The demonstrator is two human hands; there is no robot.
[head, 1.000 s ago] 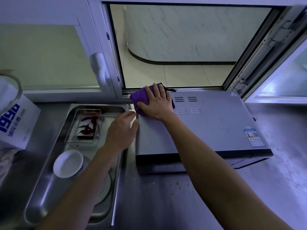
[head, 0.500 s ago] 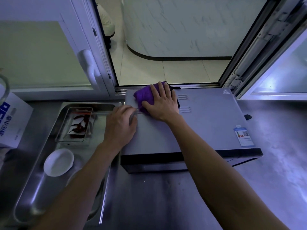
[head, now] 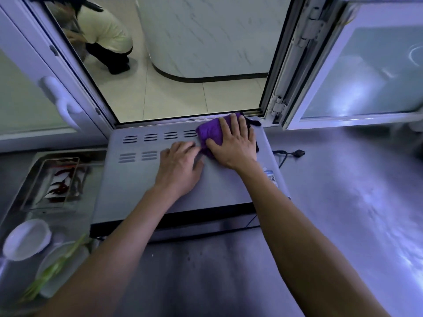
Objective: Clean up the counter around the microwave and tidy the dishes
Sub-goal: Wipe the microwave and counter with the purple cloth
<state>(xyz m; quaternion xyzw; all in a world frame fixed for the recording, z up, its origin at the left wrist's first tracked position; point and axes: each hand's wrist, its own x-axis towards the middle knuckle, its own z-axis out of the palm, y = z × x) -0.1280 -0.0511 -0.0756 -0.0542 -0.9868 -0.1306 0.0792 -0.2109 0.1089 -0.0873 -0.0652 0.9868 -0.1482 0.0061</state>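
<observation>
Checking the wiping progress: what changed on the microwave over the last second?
The right hand slid the purple cloth from the microwave's back left corner to its back right. The left hand moved from the left edge onto the top. The cloth stays pressed flat; the dishes stay put.

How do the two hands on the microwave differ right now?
The right hand presses flat on the purple cloth near the back edge; the left hand rests bare on the microwave top, nearer the front, fingers loosely curled. Both lie palm down.
</observation>
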